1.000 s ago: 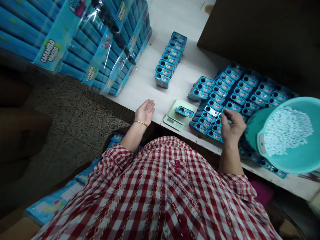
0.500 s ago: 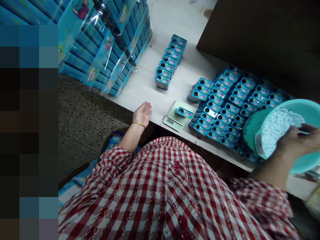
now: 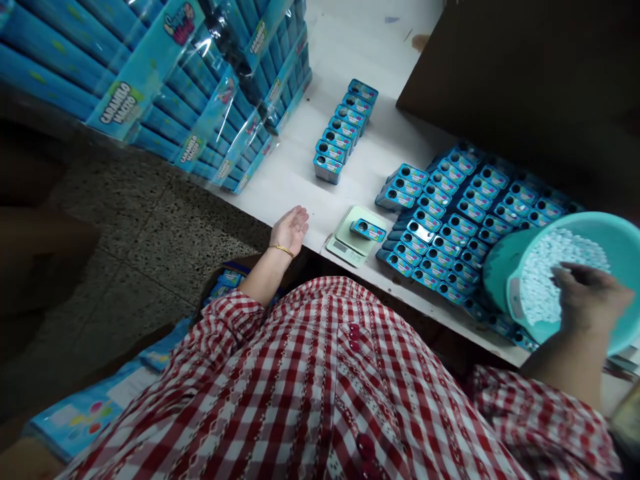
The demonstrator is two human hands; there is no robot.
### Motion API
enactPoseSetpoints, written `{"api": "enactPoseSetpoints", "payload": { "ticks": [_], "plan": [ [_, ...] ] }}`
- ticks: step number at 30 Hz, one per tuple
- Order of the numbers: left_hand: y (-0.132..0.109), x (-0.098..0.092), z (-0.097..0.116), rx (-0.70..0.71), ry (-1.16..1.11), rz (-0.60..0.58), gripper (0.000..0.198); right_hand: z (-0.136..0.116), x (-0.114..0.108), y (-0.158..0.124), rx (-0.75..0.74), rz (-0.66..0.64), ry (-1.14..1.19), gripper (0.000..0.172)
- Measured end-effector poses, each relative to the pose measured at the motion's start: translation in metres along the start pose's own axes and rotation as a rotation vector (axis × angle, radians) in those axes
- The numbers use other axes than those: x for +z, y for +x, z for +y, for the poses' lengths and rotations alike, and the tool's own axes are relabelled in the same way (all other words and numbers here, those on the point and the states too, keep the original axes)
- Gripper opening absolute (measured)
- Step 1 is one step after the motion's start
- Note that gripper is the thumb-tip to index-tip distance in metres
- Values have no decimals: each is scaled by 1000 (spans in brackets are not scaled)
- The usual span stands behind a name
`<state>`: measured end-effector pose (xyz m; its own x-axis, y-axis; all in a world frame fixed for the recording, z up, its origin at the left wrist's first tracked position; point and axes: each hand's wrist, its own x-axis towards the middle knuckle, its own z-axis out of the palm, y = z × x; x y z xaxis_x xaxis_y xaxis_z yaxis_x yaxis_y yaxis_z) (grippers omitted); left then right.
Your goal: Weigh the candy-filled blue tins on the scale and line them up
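Observation:
My right hand [image 3: 587, 300] is inside a teal plastic basin [image 3: 500, 283], its curled fingers just over a mass of small white candies [image 3: 545, 280]. The basin tilts at the table's right end, next to a dense block of blue rectangular tins [image 3: 450, 227]. My left hand [image 3: 290, 230] lies palm up and empty at the table edge, wearing a gold bangle. Nearest to it is a pale green kitchen scale [image 3: 350, 237] carrying one blue tin [image 3: 367, 231]. A double row of matching tins [image 3: 340, 130] stands farther up the table.
Plastic-wrapped stacks of blue "Caramelo Macizo" cartons [image 3: 170, 87] rise along the white table's [image 3: 360, 60] far left side. A dark brown panel [image 3: 520, 73] overhangs the upper right. Speckled terrazzo floor [image 3: 165, 233] lies left of the table, with blue cartons [image 3: 160, 353] by my red-checked shirt.
My right hand has moved from the block of tins into the basin, over the candies. My left hand and the tin on the scale stay in place.

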<state>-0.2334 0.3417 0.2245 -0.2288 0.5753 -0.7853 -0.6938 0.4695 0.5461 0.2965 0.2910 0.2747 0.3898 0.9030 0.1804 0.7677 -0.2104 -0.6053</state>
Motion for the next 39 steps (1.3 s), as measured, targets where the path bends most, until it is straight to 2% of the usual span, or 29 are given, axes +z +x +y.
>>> {"api": "enactPoseSetpoints", "payload": {
  "ticks": [1, 3, 6, 8, 10, 13, 16, 19, 25, 34, 39],
  "plan": [
    [-1, 1, -3, -14, 4, -12, 9, -23, 7, -6, 63, 45, 11, 17],
    [-4, 5, -11, -53, 19, -55, 9, -80, 35, -23, 0, -52, 61, 21],
    [-11, 12, -21, -110, 43, -123, 11, -160, 99, -49, -253, -377, 139, 16],
    [-14, 14, -25, -127, 53, -148, 13, -194, 140, -61, -387, -497, 167, 14],
    [-15, 13, -25, -128, 56, -157, 14, -210, 172, -69, -465, -563, 170, 15],
    [-12, 5, -21, -112, 52, -148, 13, -210, 199, -71, -508, -606, 147, 18],
    [-8, -2, -18, -101, 50, -129, 11, -201, 206, -69, -464, -604, 171, 18],
    [-5, -6, -18, -106, 49, -113, 11, -197, 202, -66, -377, -585, 253, 16],
    [-1, -7, -17, -97, 42, -104, 11, -192, 190, -66, -196, -413, 326, 18],
    [0, -8, -19, -77, 78, -124, 17, -194, 202, -72, -311, -479, 282, 17],
    [2, -12, -20, -77, 75, -112, 16, -188, 198, -69, -289, -414, 264, 19]
  ]
}}
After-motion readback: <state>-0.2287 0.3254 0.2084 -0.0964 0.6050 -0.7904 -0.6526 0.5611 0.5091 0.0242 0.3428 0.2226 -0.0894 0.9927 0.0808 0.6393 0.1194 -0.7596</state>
